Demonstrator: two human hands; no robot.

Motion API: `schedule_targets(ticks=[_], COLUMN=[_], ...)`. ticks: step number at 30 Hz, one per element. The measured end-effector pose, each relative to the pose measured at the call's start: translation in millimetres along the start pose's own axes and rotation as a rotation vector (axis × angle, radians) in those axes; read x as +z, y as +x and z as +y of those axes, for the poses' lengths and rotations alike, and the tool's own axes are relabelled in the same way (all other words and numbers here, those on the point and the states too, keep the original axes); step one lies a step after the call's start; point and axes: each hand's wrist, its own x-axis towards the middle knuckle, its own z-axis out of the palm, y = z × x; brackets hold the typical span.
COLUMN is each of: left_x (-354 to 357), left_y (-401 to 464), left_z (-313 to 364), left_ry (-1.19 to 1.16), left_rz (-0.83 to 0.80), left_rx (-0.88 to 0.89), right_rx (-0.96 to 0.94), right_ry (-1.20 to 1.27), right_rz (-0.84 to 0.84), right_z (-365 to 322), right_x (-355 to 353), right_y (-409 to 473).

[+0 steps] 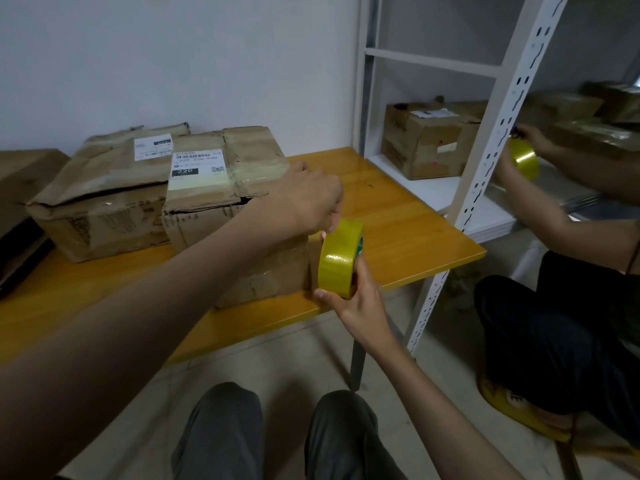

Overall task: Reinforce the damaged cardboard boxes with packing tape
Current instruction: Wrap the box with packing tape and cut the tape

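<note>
A torn cardboard box (221,188) with a white shipping label stands on the yellow wooden table (408,223), its top seam split open. A second crushed box (104,192) lies just left of it, touching. My right hand (356,299) grips a yellow roll of packing tape (337,259) at the near box's right front corner. My left hand (308,199) reaches over that corner and pinches the loose tape end at the top of the roll.
A white metal shelf rack (491,140) stands right of the table with another taped box (429,140) on its shelf. A second person (568,334) crouches at the right, holding a yellow tape roll (524,159) against boxes there. A dark object (17,258) lies at the table's left.
</note>
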Motion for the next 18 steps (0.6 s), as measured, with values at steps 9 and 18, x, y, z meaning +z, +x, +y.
schedule_targets(ticks=[9,18], left_x=[1.8,-3.9], left_y=[1.8,-0.9], left_z=[0.0,9.0], left_ry=[-0.01,0.16], left_rz=[0.056,0.084], left_rx=[-0.025,0.054], right_rx=[0.019,0.03], right_ry=[0.01,0.006], right_rz=[-0.011,-0.024], right_z=[-0.6,-0.6], right_x=[-3.8,-4.2], right_y=[3.0,2.7])
